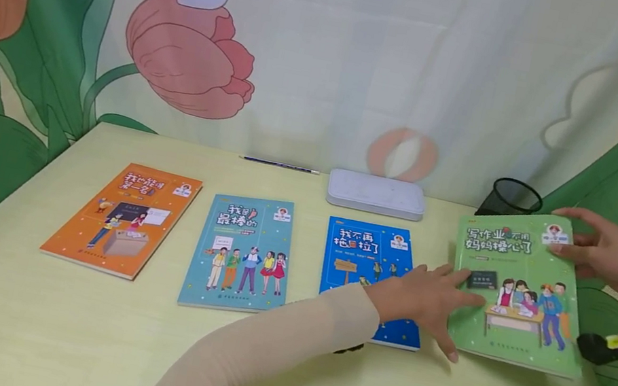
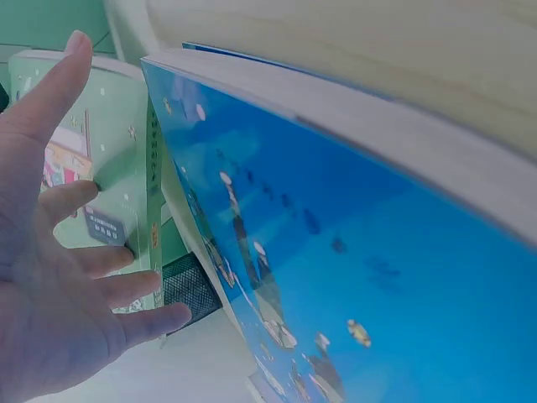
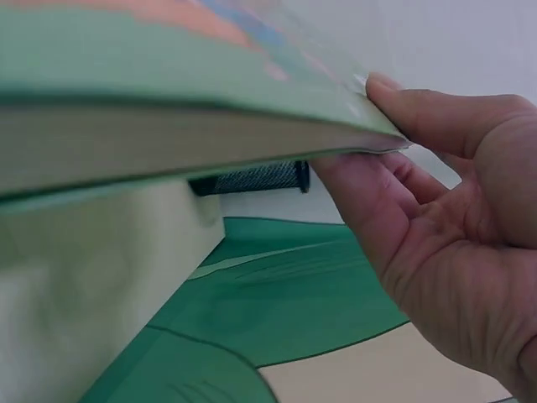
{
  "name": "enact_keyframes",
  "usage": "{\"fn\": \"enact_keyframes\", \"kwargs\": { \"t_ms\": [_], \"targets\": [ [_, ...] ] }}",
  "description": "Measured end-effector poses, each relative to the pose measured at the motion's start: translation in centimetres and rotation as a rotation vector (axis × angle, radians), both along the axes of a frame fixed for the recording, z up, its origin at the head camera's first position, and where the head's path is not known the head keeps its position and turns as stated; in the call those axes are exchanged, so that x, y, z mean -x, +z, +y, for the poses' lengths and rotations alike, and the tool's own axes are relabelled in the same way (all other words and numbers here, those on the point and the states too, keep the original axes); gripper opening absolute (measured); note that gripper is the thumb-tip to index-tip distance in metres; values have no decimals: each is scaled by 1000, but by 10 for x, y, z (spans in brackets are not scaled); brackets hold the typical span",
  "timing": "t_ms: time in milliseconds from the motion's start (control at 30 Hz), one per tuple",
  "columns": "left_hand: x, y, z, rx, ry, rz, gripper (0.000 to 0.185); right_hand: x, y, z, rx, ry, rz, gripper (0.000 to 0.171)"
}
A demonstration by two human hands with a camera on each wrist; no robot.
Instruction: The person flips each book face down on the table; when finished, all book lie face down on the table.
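In the head view my right hand (image 1: 603, 252) pinches the upper right corner of a green book (image 1: 508, 276) at the right of the table. The right wrist view shows that thumb on the cover and the fingers (image 3: 361, 193) underneath, with the book raised off the table there. My left hand (image 1: 429, 304), its fingers spread, is at the green book's left edge; whether it touches cannot be told. Beneath my left wrist lies a blue book (image 1: 350, 255), partly hidden by the hand and sleeve. Close up, the left palm (image 2: 67, 311) shows with nothing held.
Left of these lie a light-blue book (image 1: 239, 253) and an orange book (image 1: 124, 219). Along the back are a pencil (image 1: 279, 164), a pale case (image 1: 377, 195) and a black mesh pen holder (image 1: 510, 194), partly behind the green book. A printed curtain (image 1: 322, 50) hangs behind.
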State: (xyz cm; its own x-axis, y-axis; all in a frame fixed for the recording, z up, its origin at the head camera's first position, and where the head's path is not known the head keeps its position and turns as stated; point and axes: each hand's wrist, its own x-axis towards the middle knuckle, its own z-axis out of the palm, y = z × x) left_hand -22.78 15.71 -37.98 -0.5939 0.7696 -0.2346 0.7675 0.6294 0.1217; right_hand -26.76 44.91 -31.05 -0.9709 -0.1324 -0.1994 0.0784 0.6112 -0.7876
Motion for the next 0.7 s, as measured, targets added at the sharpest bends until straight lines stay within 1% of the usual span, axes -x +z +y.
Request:
{"fn": "enact_keyframes", "kwargs": {
  "t_ms": [100,200,333,433,533,633,700],
  "targets": [
    [0,0,-1,-37,10,-15,104,0,6,-4,-28,-19,47,55],
    [0,1,-2,-101,23,-23,106,-1,14,-9,-76,-37,101,58],
    [-1,5,-1,-178,33,-10,110,-2,26,-15,-121,-53,141,64],
    [-2,7,0,-215,15,29,114,-3,34,-21,-119,-64,154,63],
    [-4,9,4,-257,-24,79,116,-4,41,-26,-101,-88,165,54],
    [-7,13,7,-300,-58,123,119,-4,45,-30,-83,-111,177,48],
    [-9,16,10,-324,-69,139,119,-5,46,-33,-65,-127,177,47]
  ]
}}
